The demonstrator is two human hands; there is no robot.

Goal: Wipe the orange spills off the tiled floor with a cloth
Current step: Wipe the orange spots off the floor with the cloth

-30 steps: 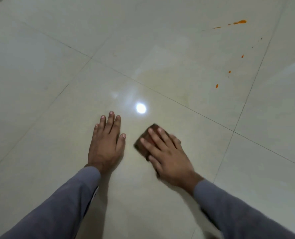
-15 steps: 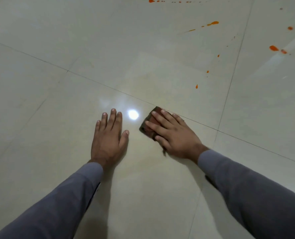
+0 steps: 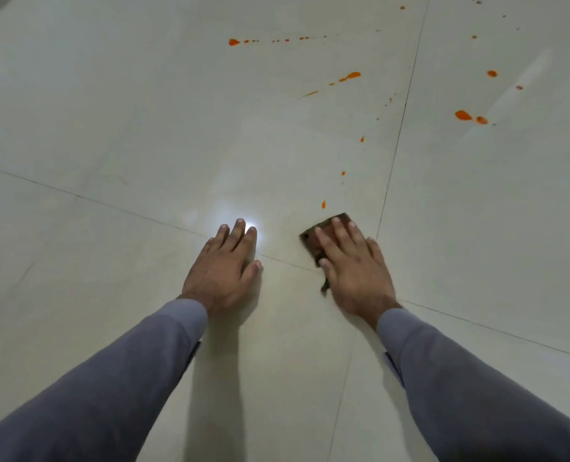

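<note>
Glossy pale floor (image 3: pixel 117 121) tiles carry orange spills (image 3: pixel 350 76), drops and streaks. A dark brown cloth (image 3: pixel 310 238), flat and squarish, lies under the right hand (image 3: pixel 352 265), fingers straight, pressing it down. The left hand (image 3: pixel 225 270) rests flat, fingers extended, holding nothing.

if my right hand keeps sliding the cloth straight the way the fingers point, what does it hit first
Probably the small orange drop just beyond the cloth under the right hand. It lies a touch left of the fingers' line, so the cloth's far edge may only clip it.
</note>
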